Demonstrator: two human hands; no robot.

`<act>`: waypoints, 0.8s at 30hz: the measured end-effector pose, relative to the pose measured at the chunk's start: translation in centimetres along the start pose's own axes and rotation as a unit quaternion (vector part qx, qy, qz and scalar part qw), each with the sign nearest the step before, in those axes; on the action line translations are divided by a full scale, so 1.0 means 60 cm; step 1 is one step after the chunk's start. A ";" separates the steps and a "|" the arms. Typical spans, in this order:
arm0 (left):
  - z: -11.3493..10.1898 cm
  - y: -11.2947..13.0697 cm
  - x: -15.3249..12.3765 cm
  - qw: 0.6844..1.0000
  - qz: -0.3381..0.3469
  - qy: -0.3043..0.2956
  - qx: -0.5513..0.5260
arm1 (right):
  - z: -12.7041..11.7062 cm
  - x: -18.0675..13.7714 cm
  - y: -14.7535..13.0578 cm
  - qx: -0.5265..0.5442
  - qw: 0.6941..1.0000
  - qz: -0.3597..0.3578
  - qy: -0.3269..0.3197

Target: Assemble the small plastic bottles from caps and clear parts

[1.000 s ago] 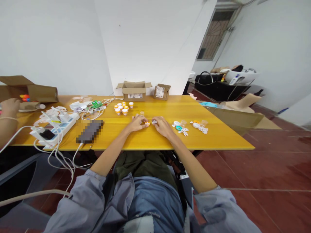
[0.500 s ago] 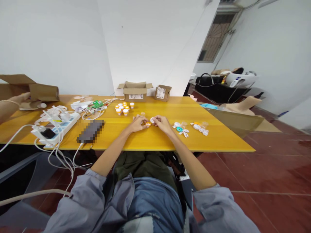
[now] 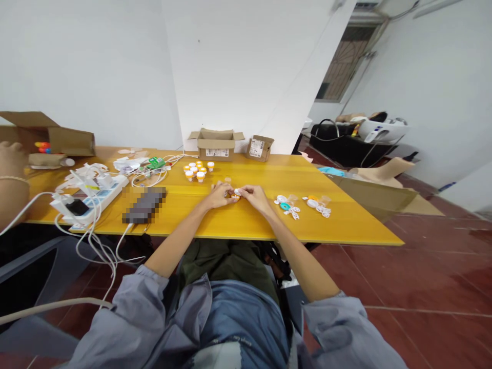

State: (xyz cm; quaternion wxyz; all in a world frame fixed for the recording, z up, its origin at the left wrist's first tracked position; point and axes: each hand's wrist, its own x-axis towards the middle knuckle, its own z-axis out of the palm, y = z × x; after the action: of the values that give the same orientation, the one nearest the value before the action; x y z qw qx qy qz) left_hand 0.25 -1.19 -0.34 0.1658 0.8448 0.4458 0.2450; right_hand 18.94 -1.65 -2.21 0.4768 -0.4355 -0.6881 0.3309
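My left hand (image 3: pixel 219 195) and my right hand (image 3: pixel 254 197) meet at the middle of the yellow table (image 3: pixel 238 220). The left hand pinches a small orange piece (image 3: pixel 234 197). The right hand's fingers pinch a small white round cap (image 3: pixel 237 191) and press it against the orange piece. Several small orange-and-white assembled pieces (image 3: pixel 197 170) stand in a cluster behind my left hand. To the right of my right hand lie loose white caps with a teal ring (image 3: pixel 285 205) and a second small pile of parts (image 3: pixel 318 205).
A white power strip (image 3: pixel 90 197) with plugs and trailing cables sits at the left, beside a blurred dark phone (image 3: pixel 144 204). Two cardboard boxes (image 3: pixel 216 144) stand at the table's far edge. Another person's arm (image 3: pixel 12 179) reaches in at far left near an open box (image 3: pixel 46 138).
My right hand moved left with the white cap, from apart on the table to meeting the orange piece in my left hand. The other person's arm at far left shifted.
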 end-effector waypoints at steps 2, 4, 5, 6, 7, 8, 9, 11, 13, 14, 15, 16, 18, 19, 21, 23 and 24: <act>0.001 -0.001 0.001 1.000 0.003 -0.001 -0.002 | -0.001 -0.004 -0.002 -0.009 1.000 -0.003 -0.004; 0.001 -0.001 0.001 1.000 0.006 -0.001 -0.003 | -0.001 -0.007 -0.003 -0.019 1.000 -0.005 -0.005; 0.000 -0.001 0.001 1.000 0.006 -0.001 -0.002 | 0.000 -0.008 -0.003 -0.024 1.000 -0.008 -0.005; -0.001 0.000 0.000 1.000 0.005 -0.002 -0.001 | 0.000 -0.008 -0.004 -0.029 1.000 -0.012 -0.004; -0.001 0.002 0.000 1.000 0.004 -0.003 0.001 | 0.001 -0.009 -0.004 -0.034 0.999 -0.017 -0.002; -0.002 0.003 0.000 1.000 0.003 -0.005 0.003 | 0.002 -0.010 -0.004 -0.040 0.999 -0.023 0.000; -0.003 0.004 0.000 1.000 0.002 -0.007 0.004 | 0.003 -0.010 -0.004 -0.047 0.998 -0.031 0.002; -0.004 0.006 0.000 1.000 0.000 -0.010 0.005 | 0.005 -0.012 -0.005 -0.063 0.997 -0.047 0.006; -0.004 0.007 0.000 1.000 -0.003 -0.010 0.004 | 0.007 -0.014 -0.007 -0.077 0.995 -0.057 0.006; -0.004 0.007 0.000 1.000 -0.003 -0.011 0.002 | 0.007 -0.015 -0.008 -0.083 0.995 -0.059 0.004; -0.005 0.007 0.000 1.000 -0.003 -0.011 0.001 | 0.008 -0.016 -0.008 -0.088 0.994 -0.060 0.002; -0.005 0.007 0.000 1.000 -0.002 -0.011 -0.002 | 0.008 -0.017 -0.009 -0.092 0.994 -0.061 0.001; -0.005 0.007 0.000 1.000 -0.001 -0.010 -0.007 | 0.008 -0.018 -0.009 -0.100 0.993 -0.063 -0.002; -0.006 0.007 0.000 1.000 -0.002 -0.008 -0.009 | 0.008 -0.019 -0.009 -0.105 0.992 -0.064 -0.002; -0.006 0.007 0.000 1.000 -0.006 -0.004 -0.011 | 0.008 -0.020 -0.008 -0.115 0.991 -0.067 -0.003; -0.006 0.006 0.000 1.000 -0.006 -0.002 -0.011 | 0.008 -0.021 -0.008 -0.123 0.990 -0.069 -0.005; -0.006 0.005 0.000 1.000 -0.005 -0.001 -0.011 | 0.008 -0.021 -0.008 -0.127 0.989 -0.071 -0.006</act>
State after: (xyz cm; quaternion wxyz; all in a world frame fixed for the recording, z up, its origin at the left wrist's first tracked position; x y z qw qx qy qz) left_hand 0.27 -1.36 0.08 0.1762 0.8411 0.4472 0.2481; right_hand 18.55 -3.03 -2.39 0.4355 -0.4405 -0.7567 0.2091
